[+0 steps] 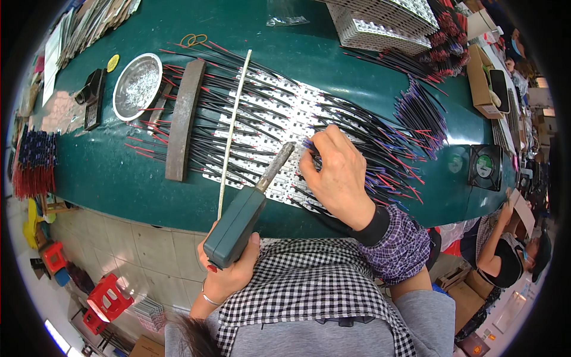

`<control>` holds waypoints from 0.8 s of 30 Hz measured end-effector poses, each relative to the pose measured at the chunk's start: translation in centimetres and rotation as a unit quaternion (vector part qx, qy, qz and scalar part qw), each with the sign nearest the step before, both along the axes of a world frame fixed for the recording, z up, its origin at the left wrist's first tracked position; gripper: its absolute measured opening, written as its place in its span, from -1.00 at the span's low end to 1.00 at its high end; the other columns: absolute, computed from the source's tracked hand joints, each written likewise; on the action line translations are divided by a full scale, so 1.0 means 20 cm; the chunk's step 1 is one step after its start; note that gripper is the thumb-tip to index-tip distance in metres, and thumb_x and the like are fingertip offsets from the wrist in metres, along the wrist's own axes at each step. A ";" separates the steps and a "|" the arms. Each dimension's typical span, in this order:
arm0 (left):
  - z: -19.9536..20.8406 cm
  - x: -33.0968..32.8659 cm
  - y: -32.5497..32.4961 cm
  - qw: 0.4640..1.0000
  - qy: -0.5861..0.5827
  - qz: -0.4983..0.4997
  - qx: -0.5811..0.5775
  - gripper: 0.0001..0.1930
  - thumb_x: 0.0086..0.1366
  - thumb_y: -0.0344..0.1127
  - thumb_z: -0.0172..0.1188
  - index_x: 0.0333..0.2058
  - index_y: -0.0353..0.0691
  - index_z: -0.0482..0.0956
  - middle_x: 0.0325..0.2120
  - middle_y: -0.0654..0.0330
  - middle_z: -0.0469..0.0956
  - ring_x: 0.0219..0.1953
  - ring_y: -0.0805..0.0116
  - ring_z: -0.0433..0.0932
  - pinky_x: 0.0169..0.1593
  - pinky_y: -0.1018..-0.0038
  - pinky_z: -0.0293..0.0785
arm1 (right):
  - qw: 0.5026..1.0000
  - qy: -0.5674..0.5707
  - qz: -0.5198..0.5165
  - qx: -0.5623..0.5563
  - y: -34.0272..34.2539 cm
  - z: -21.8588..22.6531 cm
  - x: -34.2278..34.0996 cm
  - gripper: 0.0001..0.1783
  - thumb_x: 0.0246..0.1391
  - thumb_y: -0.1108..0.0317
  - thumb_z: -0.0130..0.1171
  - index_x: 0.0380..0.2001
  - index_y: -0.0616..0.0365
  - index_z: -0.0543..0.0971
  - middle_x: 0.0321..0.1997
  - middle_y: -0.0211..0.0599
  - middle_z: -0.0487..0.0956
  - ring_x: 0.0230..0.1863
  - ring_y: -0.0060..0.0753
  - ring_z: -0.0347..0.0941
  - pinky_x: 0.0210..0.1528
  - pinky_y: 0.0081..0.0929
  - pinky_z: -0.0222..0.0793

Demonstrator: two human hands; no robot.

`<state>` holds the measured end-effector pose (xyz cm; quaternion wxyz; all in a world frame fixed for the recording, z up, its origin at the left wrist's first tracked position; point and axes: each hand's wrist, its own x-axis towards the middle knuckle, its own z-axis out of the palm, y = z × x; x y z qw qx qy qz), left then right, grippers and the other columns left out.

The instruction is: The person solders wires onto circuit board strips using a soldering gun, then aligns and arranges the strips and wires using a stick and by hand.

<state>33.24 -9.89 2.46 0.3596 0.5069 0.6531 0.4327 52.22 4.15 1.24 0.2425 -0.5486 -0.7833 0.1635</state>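
Observation:
My left hand is wrapped round the green handle of a soldering iron, whose metal tip reaches up over the middle of a white circuit board panel. Fingers and thumb of my right hand are pinched together at the panel, just right of the iron's tip, on a thin wire mostly hidden by the fingers. Rows of black wires with red and purple ends fan out from both sides of the panel. Across its left part lies a long pale stick; its lower end disappears by my left hand.
A rusty metal bar weighs down the left wires. Beyond it stands a white bowl with silvery bits. Stacked white panels, wire bundles and a small black fan are on the green table. Another person sits at right.

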 end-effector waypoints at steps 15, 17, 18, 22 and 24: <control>0.05 0.01 0.04 0.998 0.040 -0.047 0.015 -0.83 0.07 -0.61 0.32 -0.31 -0.41 0.63 -0.39 0.07 0.60 -0.48 0.31 0.58 -0.38 0.48 0.49 | 0.994 -0.007 0.029 -0.108 0.09 0.05 0.04 -0.85 0.00 0.41 0.21 -0.46 0.29 0.51 -0.37 -0.08 0.46 -0.35 0.08 0.51 -0.29 -0.04 0.42; 0.05 0.00 0.03 0.998 0.038 -0.050 0.014 -0.83 0.07 -0.62 0.31 -0.31 -0.41 0.62 -0.39 0.07 0.59 -0.49 0.31 0.58 -0.39 0.47 0.49 | 0.994 -0.005 0.027 -0.107 0.08 0.04 0.04 -0.85 0.00 0.41 0.21 -0.46 0.29 0.51 -0.37 -0.08 0.46 -0.35 0.07 0.50 -0.29 -0.04 0.42; 0.05 0.00 0.03 0.998 0.036 -0.054 0.012 -0.83 0.06 -0.62 0.31 -0.31 -0.41 0.62 -0.39 0.07 0.59 -0.49 0.31 0.58 -0.39 0.47 0.49 | 0.995 -0.004 0.026 -0.098 0.08 0.04 0.03 -0.85 0.00 0.42 0.22 -0.46 0.29 0.50 -0.37 -0.09 0.45 -0.35 0.07 0.50 -0.29 -0.04 0.42; 0.06 -0.01 0.03 0.997 0.037 -0.060 0.003 -0.84 0.06 -0.62 0.31 -0.33 -0.41 0.62 -0.40 0.07 0.58 -0.49 0.30 0.59 -0.39 0.47 0.49 | 0.997 0.003 0.026 -0.077 0.07 0.02 0.03 -0.85 -0.02 0.44 0.23 -0.46 0.27 0.48 -0.36 -0.11 0.44 -0.36 0.06 0.49 -0.29 -0.07 0.42; 0.06 -0.01 0.02 0.996 0.056 -0.068 -0.005 -0.83 0.07 -0.59 0.33 -0.31 -0.41 0.63 -0.40 0.06 0.60 -0.49 0.27 0.60 -0.39 0.46 0.50 | 0.997 0.003 0.026 -0.077 0.06 0.01 0.03 -0.85 -0.02 0.44 0.23 -0.46 0.27 0.48 -0.36 -0.11 0.44 -0.36 0.05 0.49 -0.29 -0.08 0.42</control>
